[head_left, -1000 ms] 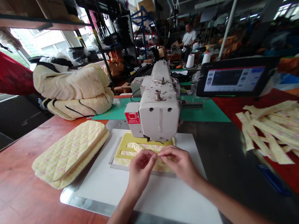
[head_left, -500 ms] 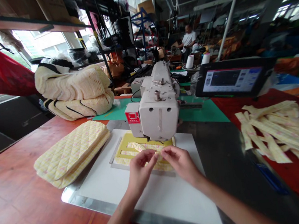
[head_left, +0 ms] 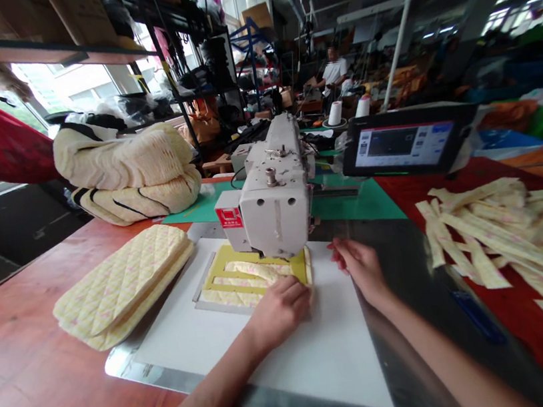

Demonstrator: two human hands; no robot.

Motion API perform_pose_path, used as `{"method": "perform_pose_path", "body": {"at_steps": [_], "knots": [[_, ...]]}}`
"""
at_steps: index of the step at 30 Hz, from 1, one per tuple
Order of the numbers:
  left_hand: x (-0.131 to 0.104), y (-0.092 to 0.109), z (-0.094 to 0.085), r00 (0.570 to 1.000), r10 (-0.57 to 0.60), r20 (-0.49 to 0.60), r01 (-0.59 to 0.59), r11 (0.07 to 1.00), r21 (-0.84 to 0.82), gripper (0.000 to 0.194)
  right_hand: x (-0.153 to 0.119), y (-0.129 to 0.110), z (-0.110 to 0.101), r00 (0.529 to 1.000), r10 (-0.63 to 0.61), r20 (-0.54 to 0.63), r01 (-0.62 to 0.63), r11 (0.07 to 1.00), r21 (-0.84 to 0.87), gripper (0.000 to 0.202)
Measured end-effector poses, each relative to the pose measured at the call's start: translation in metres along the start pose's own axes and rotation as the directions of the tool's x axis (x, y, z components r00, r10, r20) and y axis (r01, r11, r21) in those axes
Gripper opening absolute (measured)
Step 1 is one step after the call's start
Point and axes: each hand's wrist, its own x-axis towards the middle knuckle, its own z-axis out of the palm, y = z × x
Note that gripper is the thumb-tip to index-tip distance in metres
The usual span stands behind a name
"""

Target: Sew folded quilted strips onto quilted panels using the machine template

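Observation:
My left hand (head_left: 286,306) is closed over the near right part of a yellow clamp template (head_left: 211,276), its fingers on the end of a pale yellow fabric strip (head_left: 248,269). Under the template lies a quilted yellow fabric piece (head_left: 234,297), seen through its slots. The sewing machine head (head_left: 277,213) stands just behind, over the template's far edge. Right of the machine, my right hand (head_left: 362,271) hovers near the white sheet's edge, fingers curled together with nothing visible in them. My left fingertips are partly hidden behind the knuckles.
Folded quilted pieces (head_left: 121,285) lie to the left, with a tall bundle of cream fabric (head_left: 124,163) behind. Loose fabric strips (head_left: 497,225) and a blue cutter (head_left: 478,317) are on the right. A control screen (head_left: 402,145) stands behind them. One person sits far back.
Both hands were together at the strip, pinching. My right hand has moved away to the right, while my left hand stays at the template, lower and turned palm down. The view has shifted slightly.

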Motion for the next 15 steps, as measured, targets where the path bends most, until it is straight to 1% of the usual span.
{"method": "perform_pose_path", "body": {"at_steps": [1,3,6,10,15], "knots": [[-0.001,-0.003,0.002,0.998,0.041,0.046,-0.044,0.997,0.071,0.027,0.001,0.003,-0.002,1.0,0.003,0.0,-0.003,1.0,-0.019,0.054],[-0.003,-0.009,0.002,0.995,0.071,0.07,-0.081,0.985,0.151,0.029,0.001,0.009,-0.002,1.0,0.001,0.014,0.0,0.998,-0.056,0.057],[-0.008,-0.02,-0.004,0.998,0.044,0.052,-0.054,0.976,0.21,0.026,0.001,0.014,0.0,1.0,-0.009,0.029,0.011,0.996,-0.084,0.059],[-0.013,-0.037,-0.009,0.997,0.022,0.078,-0.045,0.949,0.312,0.023,0.004,0.02,-0.001,0.999,-0.025,0.032,0.029,0.993,-0.114,0.057],[-0.012,-0.046,-0.003,0.995,-0.012,0.102,-0.018,0.958,0.287,0.024,0.005,0.023,-0.002,0.998,-0.051,0.042,0.057,0.986,-0.155,0.056]]}}
